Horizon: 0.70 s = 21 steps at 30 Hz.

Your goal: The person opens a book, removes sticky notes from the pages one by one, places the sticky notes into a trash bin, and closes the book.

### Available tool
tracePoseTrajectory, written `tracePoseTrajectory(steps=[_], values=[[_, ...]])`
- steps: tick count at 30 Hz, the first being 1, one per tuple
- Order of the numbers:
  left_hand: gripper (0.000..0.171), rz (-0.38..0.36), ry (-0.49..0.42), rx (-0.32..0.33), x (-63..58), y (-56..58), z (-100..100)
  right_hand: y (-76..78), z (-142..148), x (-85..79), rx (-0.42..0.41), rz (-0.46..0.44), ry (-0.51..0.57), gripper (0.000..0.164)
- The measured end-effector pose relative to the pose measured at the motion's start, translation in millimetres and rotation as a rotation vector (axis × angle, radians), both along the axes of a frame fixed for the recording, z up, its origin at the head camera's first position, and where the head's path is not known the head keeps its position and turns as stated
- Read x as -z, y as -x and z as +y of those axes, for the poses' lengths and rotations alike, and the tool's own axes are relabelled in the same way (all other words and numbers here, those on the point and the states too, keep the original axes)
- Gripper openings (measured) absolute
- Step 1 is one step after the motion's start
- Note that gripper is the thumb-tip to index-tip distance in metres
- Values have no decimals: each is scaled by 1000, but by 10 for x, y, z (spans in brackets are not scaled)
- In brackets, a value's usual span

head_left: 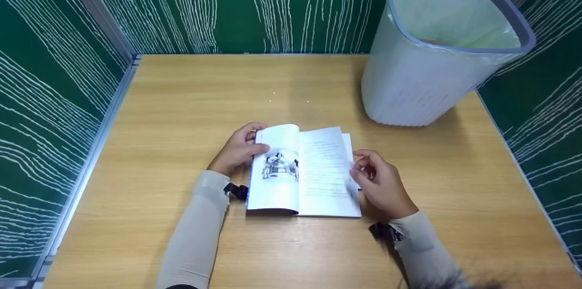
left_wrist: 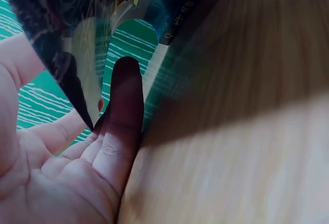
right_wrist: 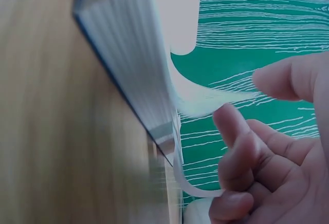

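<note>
An open book (head_left: 325,175) lies on the wooden table, with a black-and-white drawing on its left page and lines of text on its right page. My left hand (head_left: 234,150) grips its left side, thumb on the page and fingers under the dark cover (left_wrist: 56,34). The left wrist view shows that cover bent up off the table. At the right edge is my right hand (head_left: 384,184), fingers curled. In the right wrist view a lifted page (right_wrist: 198,98) curves out between its thumb and index finger; another page bends out lower down by the other fingers.
A tall white bin (head_left: 409,84) with a grey-blue rim and a pale green liner stands at the back right of the table (head_left: 182,98). Several tiny white crumbs lie behind the book. Green panels (head_left: 254,7) with white streaks enclose the back and sides.
</note>
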<state>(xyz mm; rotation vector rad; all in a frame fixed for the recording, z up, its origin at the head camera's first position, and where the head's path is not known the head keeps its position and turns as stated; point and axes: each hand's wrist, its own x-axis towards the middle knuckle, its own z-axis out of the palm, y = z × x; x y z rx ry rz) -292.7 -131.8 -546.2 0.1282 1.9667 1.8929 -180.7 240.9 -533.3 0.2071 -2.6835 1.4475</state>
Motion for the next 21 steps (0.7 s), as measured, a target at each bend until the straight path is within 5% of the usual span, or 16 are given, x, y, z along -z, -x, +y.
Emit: tracePoseTrajectory(steps=[14,21], values=[[63,-12,-20,-5,-10,13,4,-24,-21,-6,-17,92,-158,28],[64,-8,-27,-8,3,2,16,-87,-52,-42,-41,251,-265,37]])
